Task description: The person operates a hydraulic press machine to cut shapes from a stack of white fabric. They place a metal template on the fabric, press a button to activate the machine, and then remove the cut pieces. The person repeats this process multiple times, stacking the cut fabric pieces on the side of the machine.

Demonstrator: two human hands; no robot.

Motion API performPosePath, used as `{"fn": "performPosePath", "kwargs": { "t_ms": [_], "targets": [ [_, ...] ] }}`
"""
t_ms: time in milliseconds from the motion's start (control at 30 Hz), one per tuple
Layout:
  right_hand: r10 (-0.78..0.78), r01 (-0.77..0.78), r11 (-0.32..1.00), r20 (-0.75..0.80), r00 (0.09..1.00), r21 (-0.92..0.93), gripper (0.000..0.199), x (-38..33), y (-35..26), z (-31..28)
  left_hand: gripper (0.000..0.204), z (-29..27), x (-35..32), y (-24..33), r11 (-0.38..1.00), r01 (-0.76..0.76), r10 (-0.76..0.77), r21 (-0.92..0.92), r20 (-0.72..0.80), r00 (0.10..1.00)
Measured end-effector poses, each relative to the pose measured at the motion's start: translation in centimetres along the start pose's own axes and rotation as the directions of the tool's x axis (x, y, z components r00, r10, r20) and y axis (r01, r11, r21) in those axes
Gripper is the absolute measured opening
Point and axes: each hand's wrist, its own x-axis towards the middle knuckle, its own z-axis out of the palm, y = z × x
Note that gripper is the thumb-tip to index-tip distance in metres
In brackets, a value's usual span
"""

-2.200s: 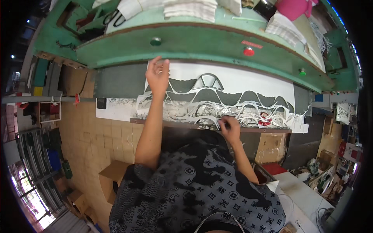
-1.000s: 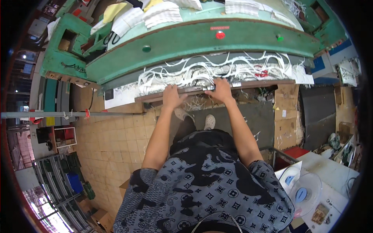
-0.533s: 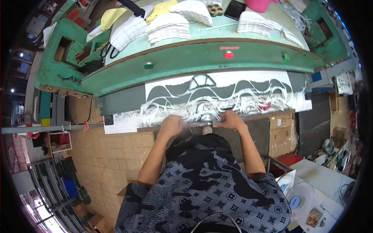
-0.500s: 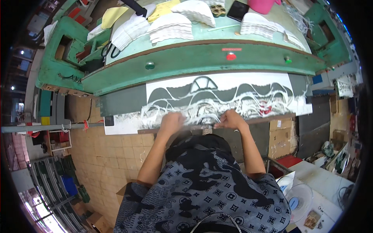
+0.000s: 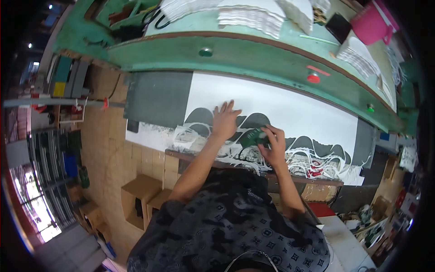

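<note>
A: Where do we have our hands right now?

B: Our left hand [image 5: 224, 121] lies flat with fingers spread wide on the white sheet [image 5: 290, 109], right at the edge of the dark cut-out shapes. Our right hand [image 5: 273, 146] is closed narrowly around a small dark green piece [image 5: 253, 136], pinched between thumb and fingers, just beside the left hand.

A: And the sheet itself?

B: It lies on the tabletop [image 5: 156, 97] under the green machine beam [image 5: 253, 59], with loose white strips [image 5: 195, 138] tangled along its near edge.

A: How do we do this well?

B: We judge it best to keep the left palm pressing close to the piece, so the sheet does not lift or tear, and to draw the piece out slowly along its cut line. We should watch that the strips do not snag our fingers
</note>
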Motion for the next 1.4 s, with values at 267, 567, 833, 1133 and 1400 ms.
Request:
{"fn": "performPosePath", "kwargs": {
  "t_ms": [267, 567, 833, 1133, 1400],
  "targets": [
    [-0.192, 0.191, 0.981, 0.030, 0.981, 0.027, 0.055, -2.6, -7.3, -4.5, 0.048, -8.0, -6.8, 6.5, 0.193, 0.473, 0.335, -0.859, 0.511, 0.791],
    [0.288, -0.361, 0.407, 0.257, 0.922, 0.839, 0.110, -3.9, -13.2, 0.4, 0.048, -10.2, -11.4, -0.5, 0.179, 0.064, 0.573, -0.982, 0.157, 0.804],
    [0.379, -0.603, 0.417, 0.473, 0.795, 0.680, 0.073, -2.2, -20.3, 9.7, 0.075, -14.3, -17.0, -8.3, 0.274, -0.027, 0.525, -0.961, 0.126, 0.842],
    [0.393, -0.408, 0.893, 0.112, 0.913, 0.192, 0.046, -2.0, -21.0, 10.9, 0.094, -17.2, -16.8, -6.6, 0.423, -0.213, 0.411, -0.881, -0.022, 0.911],
    [0.429, -0.504, 0.855, 0.377, 0.821, 0.123, 0.017, 1.6, -25.5, 3.2, 0.021, -19.2, -11.8, -11.3, 0.495, -0.221, 0.557, -0.840, 0.112, 0.823]
  ]
}}
